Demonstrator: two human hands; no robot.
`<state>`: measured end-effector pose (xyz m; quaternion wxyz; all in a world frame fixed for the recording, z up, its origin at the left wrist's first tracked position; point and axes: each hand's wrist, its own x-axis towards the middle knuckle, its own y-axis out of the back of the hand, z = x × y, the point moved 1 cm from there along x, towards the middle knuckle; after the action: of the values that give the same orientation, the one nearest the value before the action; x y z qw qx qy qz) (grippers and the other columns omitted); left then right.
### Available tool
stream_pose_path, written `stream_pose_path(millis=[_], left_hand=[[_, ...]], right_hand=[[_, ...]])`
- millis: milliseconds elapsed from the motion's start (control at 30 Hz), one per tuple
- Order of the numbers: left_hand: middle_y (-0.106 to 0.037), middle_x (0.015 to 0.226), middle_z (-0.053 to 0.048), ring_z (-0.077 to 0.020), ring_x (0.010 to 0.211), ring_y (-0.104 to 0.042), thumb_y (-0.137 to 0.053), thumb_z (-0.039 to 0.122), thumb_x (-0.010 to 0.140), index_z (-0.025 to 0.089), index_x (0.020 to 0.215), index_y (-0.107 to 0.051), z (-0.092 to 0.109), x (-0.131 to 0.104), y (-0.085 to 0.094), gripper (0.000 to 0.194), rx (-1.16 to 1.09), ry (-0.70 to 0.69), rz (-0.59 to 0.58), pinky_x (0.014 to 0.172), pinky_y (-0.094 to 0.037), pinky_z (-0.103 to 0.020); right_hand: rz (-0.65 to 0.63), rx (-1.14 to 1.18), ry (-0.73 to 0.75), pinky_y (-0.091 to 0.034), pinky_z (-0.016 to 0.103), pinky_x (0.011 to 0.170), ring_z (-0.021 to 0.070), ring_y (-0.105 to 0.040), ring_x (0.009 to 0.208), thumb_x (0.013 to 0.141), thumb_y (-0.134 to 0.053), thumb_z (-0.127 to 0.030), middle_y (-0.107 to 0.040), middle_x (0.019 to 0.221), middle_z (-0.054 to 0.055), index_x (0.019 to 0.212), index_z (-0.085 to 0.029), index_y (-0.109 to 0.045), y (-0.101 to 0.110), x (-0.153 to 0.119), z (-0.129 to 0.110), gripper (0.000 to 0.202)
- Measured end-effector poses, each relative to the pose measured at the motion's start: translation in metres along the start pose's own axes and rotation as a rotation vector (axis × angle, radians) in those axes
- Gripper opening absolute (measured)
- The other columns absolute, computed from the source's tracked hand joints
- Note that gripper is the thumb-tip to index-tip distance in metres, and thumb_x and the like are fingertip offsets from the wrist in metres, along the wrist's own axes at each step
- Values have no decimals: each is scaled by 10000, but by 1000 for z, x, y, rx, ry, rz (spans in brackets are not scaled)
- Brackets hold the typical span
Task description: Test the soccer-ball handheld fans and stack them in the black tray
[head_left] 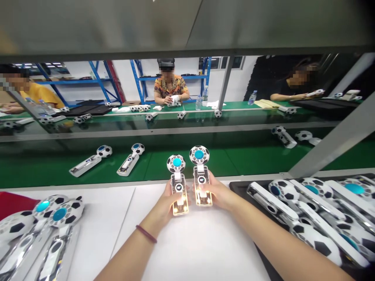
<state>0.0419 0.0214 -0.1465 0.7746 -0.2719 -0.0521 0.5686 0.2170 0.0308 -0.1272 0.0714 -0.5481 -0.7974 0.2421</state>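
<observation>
My left hand (167,203) is closed around a handheld fan (179,188) with a football-patterned round head and a blue centre. A second fan of the same kind (201,180) is in my right hand (217,191). Both are held upright side by side above the white table, heads away from me. Their clear bodies glow with warm lights, and a small round display is lit on each. My thumbs lie on the front of the handles; the other fingers are mostly hidden behind.
More football fans (60,214) lie at the left, beside a red item (14,205). A black tray (260,242) heaped with fans stands at the right. Beyond runs a green conveyor (164,168) carrying several fans. A metal post (331,132) rises at right; people sit opposite.
</observation>
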Motion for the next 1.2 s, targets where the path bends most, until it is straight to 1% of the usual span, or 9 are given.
stream_pose_path(millis=[100, 200, 367, 500, 633, 767, 867, 1033, 1200], left_hand=[[-580, 978, -61, -230, 778, -618, -650, 180, 669, 235, 1160, -367, 0, 0, 0, 570, 1, -3, 23, 709, -483, -396], [-582, 998, -65, -234, 791, -621, -654, 187, 671, 242, 1169, -365, 0, 0, 0, 579, -7, 10, 16, 726, -482, -405], [-587, 965, -66, -221, 759, -615, -661, 218, 687, 237, 1183, -366, -1, -1, 1, 577, 10, -20, 11, 685, -489, -384], [-583, 988, -68, -217, 758, -612, -656, 229, 701, 251, 1185, -364, -1, -2, -1, 566, 8, -25, -6, 685, -494, -398], [-578, 1012, -71, -219, 785, -609, -676, 216, 680, 252, 1167, -363, 0, -3, -4, 581, -30, -26, -20, 715, -495, -410], [-578, 999, -70, -215, 775, -608, -681, 225, 676, 242, 1160, -377, 0, -3, -4, 572, -22, -34, -11, 729, -494, -420], [-568, 1005, -64, -197, 754, -597, -678, 226, 683, 245, 1157, -356, 0, -4, -5, 573, -29, -43, -22, 756, -485, -448], [-568, 1011, -72, -206, 782, -593, -681, 217, 690, 246, 1185, -312, -1, -3, -3, 618, -35, -35, -64, 802, -466, -489], [-572, 1046, -75, -224, 879, -591, -716, 175, 653, 253, 1209, -335, -6, 2, 4, 678, -9, -45, -135, 837, -447, -424]], right_hand=[[3, -12, -10, -463, 298, 649, 151, -595, 683, 622, -722, -246, -571, 825, -16, 1125, -249, -333, -1, -1, 0, 636], [-20, 6, -14, -465, 308, 666, 156, -603, 709, 657, -708, -255, -573, 863, -4, 1137, -250, -326, 0, -1, 1, 613], [-63, 32, -13, -463, 315, 683, 152, -603, 734, 702, -694, -254, -567, 895, -1, 1149, -269, -319, 4, 0, 2, 583], [-49, 34, -7, -462, 315, 691, 153, -593, 751, 674, -722, -258, -560, 884, -4, 1135, -260, -328, 4, 0, 0, 607], [-62, 46, -8, -468, 346, 716, 172, -586, 797, 655, -736, -273, -551, 915, 8, 1145, -262, -321, 3, 0, 1, 642], [-54, 23, -4, -466, 347, 721, 170, -583, 801, 670, -724, -287, -549, 914, 6, 1143, -275, -328, 5, 1, 3, 617], [-49, 32, 12, -466, 341, 724, 167, -579, 803, 656, -729, -269, -549, 898, -2, 1126, -270, -343, 6, 1, 4, 608], [-66, 40, 11, -462, 354, 750, 173, -584, 807, 644, -736, -250, -568, 879, 3, 1157, -263, -322, 4, 1, 3, 659], [-114, 29, 8, -474, 396, 749, 190, -590, 817, 608, -749, -178, -563, 926, 10, 1220, -293, -251, 4, -1, 2, 797]])
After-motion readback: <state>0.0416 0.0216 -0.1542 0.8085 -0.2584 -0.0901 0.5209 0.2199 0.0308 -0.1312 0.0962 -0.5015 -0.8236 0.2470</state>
